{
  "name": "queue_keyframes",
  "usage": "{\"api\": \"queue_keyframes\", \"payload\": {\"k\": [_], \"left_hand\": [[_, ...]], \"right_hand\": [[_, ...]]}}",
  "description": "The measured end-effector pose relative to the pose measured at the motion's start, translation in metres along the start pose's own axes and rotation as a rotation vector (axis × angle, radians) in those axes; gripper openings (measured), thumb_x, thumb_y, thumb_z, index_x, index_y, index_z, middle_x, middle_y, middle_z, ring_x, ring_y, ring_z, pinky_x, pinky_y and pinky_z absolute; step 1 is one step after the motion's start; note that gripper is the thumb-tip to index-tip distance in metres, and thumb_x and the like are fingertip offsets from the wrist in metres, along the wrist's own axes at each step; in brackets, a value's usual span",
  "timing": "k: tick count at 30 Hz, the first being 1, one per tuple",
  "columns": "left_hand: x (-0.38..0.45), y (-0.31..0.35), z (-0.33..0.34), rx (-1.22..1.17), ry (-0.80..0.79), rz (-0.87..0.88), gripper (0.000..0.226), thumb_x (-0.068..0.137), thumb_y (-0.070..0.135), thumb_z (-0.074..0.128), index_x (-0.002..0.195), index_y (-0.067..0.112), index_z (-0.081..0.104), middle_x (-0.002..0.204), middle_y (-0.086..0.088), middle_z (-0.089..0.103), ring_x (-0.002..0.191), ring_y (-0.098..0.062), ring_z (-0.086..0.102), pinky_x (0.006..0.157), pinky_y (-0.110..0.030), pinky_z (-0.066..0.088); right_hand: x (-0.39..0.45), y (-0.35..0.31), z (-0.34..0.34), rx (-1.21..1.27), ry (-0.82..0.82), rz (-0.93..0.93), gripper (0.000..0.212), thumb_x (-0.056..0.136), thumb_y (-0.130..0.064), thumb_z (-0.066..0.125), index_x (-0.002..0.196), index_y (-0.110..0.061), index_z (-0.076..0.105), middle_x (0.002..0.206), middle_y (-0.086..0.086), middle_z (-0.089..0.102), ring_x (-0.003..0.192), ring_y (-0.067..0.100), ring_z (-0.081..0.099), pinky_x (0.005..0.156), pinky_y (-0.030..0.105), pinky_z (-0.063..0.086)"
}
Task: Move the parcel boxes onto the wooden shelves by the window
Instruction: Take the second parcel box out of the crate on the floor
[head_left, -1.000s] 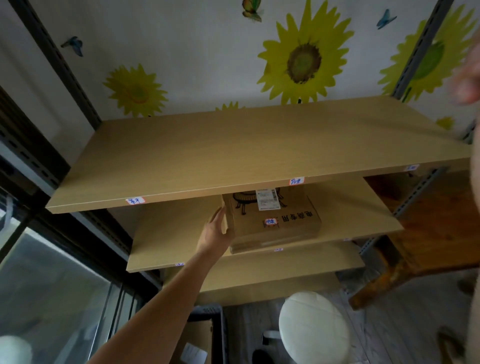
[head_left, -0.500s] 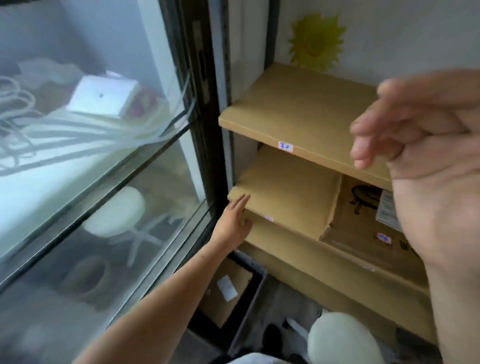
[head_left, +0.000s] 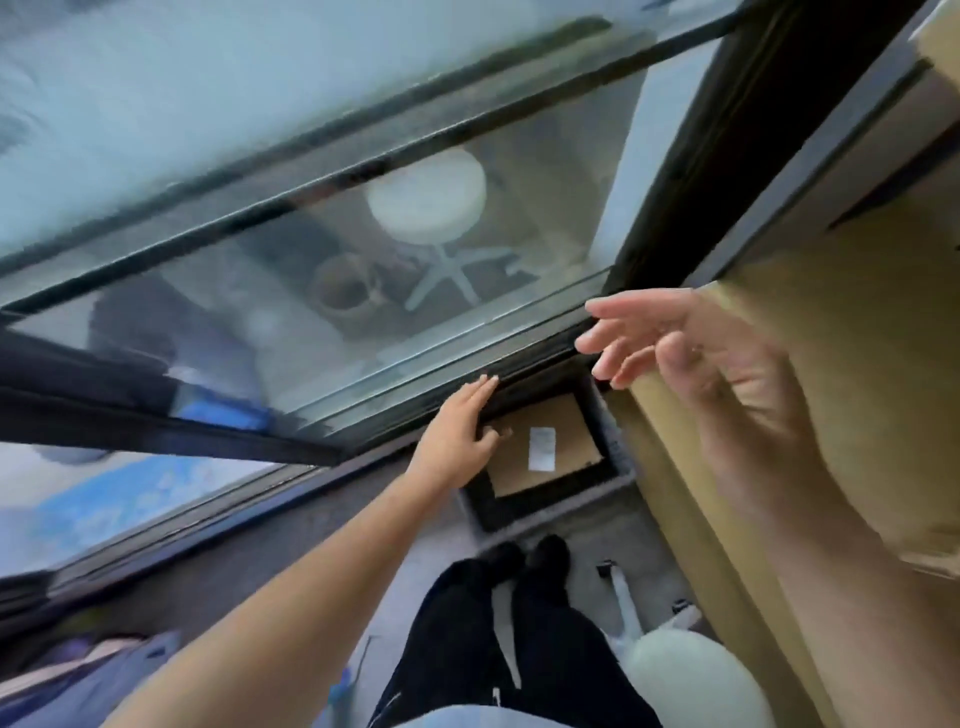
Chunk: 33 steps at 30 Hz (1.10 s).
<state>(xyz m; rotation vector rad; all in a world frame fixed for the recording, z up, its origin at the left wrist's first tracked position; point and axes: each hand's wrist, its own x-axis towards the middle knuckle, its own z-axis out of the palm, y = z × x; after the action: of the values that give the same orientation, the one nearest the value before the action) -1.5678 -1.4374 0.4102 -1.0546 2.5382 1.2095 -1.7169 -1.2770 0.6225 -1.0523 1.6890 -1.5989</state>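
While both hands hang spread and empty, the left hand (head_left: 457, 441) sits nearest the box (head_left: 540, 447), down in the bin (head_left: 550, 501); right hand (head_left: 691, 358) higher, well apart.

The right hand (head_left: 727, 364) is smeared by motion, its fingers (head_left: 618, 338) spread and empty, and its forearm runs off the bottom edge. It covers part of the wooden shelves (head_left: 852, 322), whose boards are cut by the right edge, so what lies on them cannot be told. In the dark bin (head_left: 618, 473) just left of the shelves lies a cardboard box (head_left: 561, 447); the left hand (head_left: 457, 441) hides the box's left corner, and the print on its white label (head_left: 542, 449) is too small to read. The white stool (head_left: 696, 680) below the shelves is cut by the bottom edge. The window (head_left: 363, 260) is streaked with blur and reflections.
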Motion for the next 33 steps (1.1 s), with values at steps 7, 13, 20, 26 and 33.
{"api": "queue_keyframes", "payload": {"k": [7,13,20,26,33], "left_hand": [[0.016,-0.065,0.077,-0.043,-0.046,-0.153,0.072,0.091,0.013,0.055,0.159,0.025,0.034,0.166,0.003,0.033,0.153,-0.014,0.028,0.118,-0.024,0.024],[0.063,-0.138,0.172,-0.085,-0.139,-0.212,0.073,0.091,0.017,0.057,0.16,0.025,0.032,0.166,0.003,0.033,0.153,-0.015,0.028,0.119,-0.027,0.025],[0.138,-0.248,0.296,-0.023,-0.221,-0.279,0.082,0.087,0.029,0.06,0.162,0.021,0.027,0.165,0.0,0.035,0.152,-0.018,0.03,0.12,-0.035,0.031],[0.232,-0.321,0.373,0.128,-0.19,-0.212,0.088,0.086,0.035,0.067,0.161,0.017,0.025,0.163,-0.007,0.038,0.148,-0.027,0.036,0.119,-0.039,0.034],[0.345,-0.359,0.435,0.344,-0.201,-0.165,0.092,0.091,0.045,0.064,0.164,0.024,0.012,0.168,-0.016,0.018,0.151,-0.037,0.028,0.119,-0.05,0.033]], "right_hand": [[0.015,0.148,0.019,0.025,-0.078,0.255,0.036,0.099,-0.039,0.049,0.122,-0.017,0.065,0.104,0.0,0.073,0.091,0.017,0.067,0.081,0.024,0.05],[0.002,0.328,0.036,-0.094,-0.058,0.478,0.028,0.099,-0.031,0.052,0.121,-0.02,0.067,0.102,0.0,0.074,0.089,0.013,0.068,0.08,0.033,0.057],[-0.032,0.546,0.075,-0.174,-0.039,0.689,0.025,0.083,-0.056,0.052,0.104,-0.047,0.063,0.101,0.001,0.073,0.091,0.016,0.068,0.083,0.031,0.054],[-0.067,0.721,0.097,-0.237,0.052,0.966,0.04,0.079,-0.066,0.051,0.109,-0.041,0.061,0.101,-0.001,0.072,0.09,0.015,0.066,0.086,0.039,0.057],[-0.095,0.855,0.122,0.107,0.411,1.526,0.036,0.094,-0.04,0.056,0.119,-0.014,0.052,0.131,0.014,0.058,0.108,0.031,0.063,0.092,0.044,0.057]]}}
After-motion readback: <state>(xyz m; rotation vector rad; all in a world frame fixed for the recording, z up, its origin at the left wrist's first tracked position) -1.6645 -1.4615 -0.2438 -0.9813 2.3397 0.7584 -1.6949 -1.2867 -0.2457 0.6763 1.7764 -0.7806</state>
